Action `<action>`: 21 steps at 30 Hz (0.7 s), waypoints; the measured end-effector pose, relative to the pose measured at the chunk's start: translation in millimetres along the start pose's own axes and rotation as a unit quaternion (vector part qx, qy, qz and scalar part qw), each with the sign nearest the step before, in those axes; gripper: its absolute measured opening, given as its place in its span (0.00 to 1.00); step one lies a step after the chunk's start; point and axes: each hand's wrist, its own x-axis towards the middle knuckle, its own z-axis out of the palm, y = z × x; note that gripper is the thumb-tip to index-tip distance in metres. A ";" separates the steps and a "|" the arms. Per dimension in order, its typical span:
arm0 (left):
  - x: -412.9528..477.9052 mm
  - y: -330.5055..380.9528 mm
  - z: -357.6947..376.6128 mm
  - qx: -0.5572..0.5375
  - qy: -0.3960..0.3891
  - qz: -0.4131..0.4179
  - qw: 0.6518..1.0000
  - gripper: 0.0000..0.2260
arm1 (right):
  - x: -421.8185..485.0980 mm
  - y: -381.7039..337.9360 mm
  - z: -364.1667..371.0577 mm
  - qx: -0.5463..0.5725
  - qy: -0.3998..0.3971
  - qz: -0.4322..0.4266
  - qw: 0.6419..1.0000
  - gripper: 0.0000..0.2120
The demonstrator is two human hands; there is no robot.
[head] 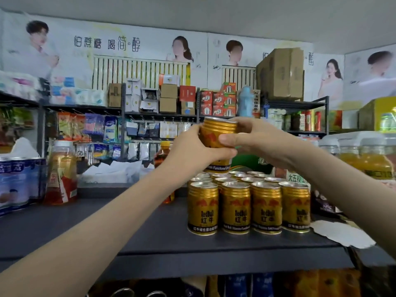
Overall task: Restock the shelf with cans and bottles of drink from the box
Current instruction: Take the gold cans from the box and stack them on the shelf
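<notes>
Grip: left hand (192,150), right hand (255,138) around can (216,130).

Of the person, two arms and two hands show. The left forearm (102,224) is bare along all its visible length, broad at the near left corner and narrowing to the wrist farther in. The right forearm (342,174), at the right side, is likewise bare and smooth. The left hand (192,153) and the right hand (257,140) are bare too. The right thumb (227,139) has a blunt, rounded tip. All outlines are slightly soft with blur.
</notes>
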 end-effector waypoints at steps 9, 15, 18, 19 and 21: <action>91.8 -15.4 80.3 0.039 -0.147 -0.053 0.987 0.30 | 31.1 66.5 -83.7 -0.048 -0.006 0.108 0.993 0.18; 131.3 -18.2 122.0 0.064 -0.189 -0.059 0.978 0.22 | 58.9 86.0 -126.0 -0.222 0.003 0.099 0.970 0.20; 125.8 -28.2 129.3 0.225 -0.299 -0.074 0.924 0.36 | 64.7 100.7 -133.8 -0.325 -0.007 0.117 0.938 0.23; 122.8 -33.3 128.8 0.273 -0.323 -0.091 0.902 0.42 | 65.7 107.4 -133.9 -0.345 -0.016 0.126 0.930 0.24; 117.9 -42.5 124.1 0.307 -0.347 -0.103 0.880 0.41 | 66.8 119.7 -132.4 -0.385 -0.027 0.130 0.913 0.24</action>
